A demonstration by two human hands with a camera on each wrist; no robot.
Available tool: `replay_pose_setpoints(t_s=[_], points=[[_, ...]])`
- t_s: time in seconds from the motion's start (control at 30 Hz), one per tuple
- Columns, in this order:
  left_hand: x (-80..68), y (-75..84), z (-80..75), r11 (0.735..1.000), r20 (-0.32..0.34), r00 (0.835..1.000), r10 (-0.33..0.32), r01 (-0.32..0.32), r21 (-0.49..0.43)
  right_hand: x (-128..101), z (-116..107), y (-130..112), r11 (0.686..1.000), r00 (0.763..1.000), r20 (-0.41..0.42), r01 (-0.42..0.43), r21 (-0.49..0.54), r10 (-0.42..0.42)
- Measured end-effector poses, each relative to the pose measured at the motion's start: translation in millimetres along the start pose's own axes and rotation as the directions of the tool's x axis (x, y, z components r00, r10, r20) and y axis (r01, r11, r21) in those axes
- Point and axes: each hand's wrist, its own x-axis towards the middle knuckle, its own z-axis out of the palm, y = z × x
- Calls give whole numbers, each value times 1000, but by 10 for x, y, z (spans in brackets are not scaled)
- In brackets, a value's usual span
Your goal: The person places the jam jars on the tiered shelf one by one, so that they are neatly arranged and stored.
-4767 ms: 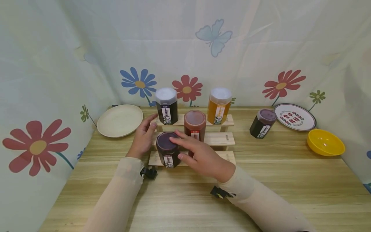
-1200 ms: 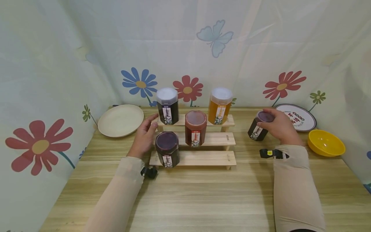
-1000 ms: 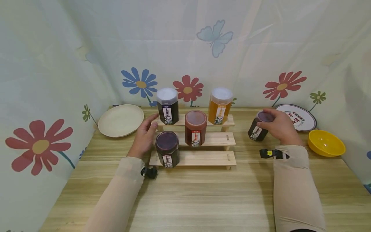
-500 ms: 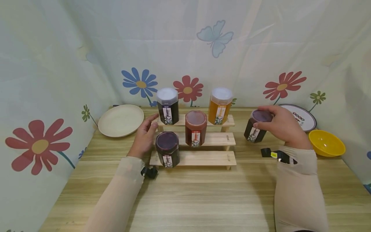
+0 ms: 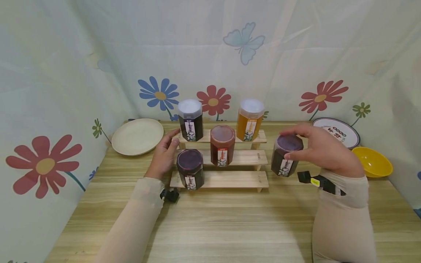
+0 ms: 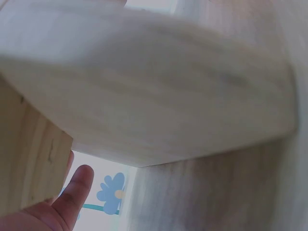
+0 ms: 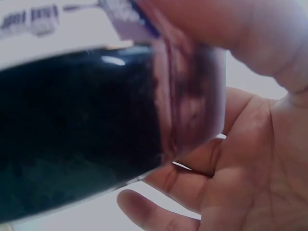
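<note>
My right hand (image 5: 323,148) grips a dark jar with a purple lid (image 5: 277,163) by its lid, thumb in front and fingers behind. The jar leans slightly, just right of the three-step wooden stand (image 5: 236,179). In the right wrist view the jar's dark side (image 7: 77,130) fills the left half. My left hand (image 5: 161,157) lies against the stand's left end, fingers extended. On the top step stand a black jar with a white lid (image 5: 191,124) and an orange jar (image 5: 249,124). A red jar (image 5: 222,146) is on the middle step, another purple-lidded jar (image 5: 190,168) at bottom left.
A cream plate (image 5: 137,137) lies at the back left of the wood-grain table (image 5: 213,226). At the right are a patterned white plate (image 5: 350,133) and a yellow bowl (image 5: 373,162). A flowered curtain (image 5: 197,54) closes off the back and sides.
My right hand went from the bottom-step jar to the jar at the right, took hold of its lid and brought it left and nearer, toward the stand. The left hand stayed put.
</note>
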Motion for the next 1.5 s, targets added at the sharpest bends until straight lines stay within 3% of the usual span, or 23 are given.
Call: replay_pose_setpoints(t_s=[0.23,0.43,0.7,1.03,1.23,1.5], points=[[9,-10,-1,1000,-3,1000,12,-12,-14,18,60,-79,995,994,74,72,64,-77],[8,-23,2,1000,5,1000,10,-10,-12,85,152,-111,976,974,117,180,122,-195],[27,-55,2,1000,4,1000,19,-19,-9,159,261,-188,975,962,159,218,37,-221],[27,-61,1,1000,2,1000,18,-18,-16,248,396,-225,956,933,208,283,73,-292],[18,-46,1,1000,1,1000,11,-11,-14,230,382,-209,958,929,236,268,100,-284],[26,-48,0,1000,4,1000,14,-14,-20,164,277,-154,981,949,250,182,63,-192]])
